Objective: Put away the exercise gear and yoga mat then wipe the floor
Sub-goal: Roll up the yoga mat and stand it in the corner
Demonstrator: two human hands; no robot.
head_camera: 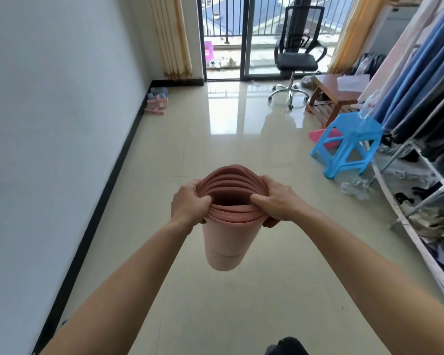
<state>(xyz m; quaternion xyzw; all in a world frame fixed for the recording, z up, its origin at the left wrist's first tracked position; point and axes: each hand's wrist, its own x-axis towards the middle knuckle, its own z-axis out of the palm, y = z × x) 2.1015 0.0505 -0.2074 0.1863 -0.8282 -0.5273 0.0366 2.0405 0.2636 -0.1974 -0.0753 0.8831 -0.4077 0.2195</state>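
Observation:
A rolled pink yoga mat stands upright in the middle of the room, seen from above so its loose spiral end faces me. My left hand grips the roll's left rim, thumb hooked into the open centre. My right hand grips the right rim the same way. The mat's lower end hangs over the glossy tiled floor; I cannot tell if it touches it. Pink and blue exercise gear lies by the left wall near the curtain.
White wall and black skirting run along the left. A blue plastic stool stands at right, beside a clothes rack with clutter beneath. A black office chair and a wooden table sit near the balcony door.

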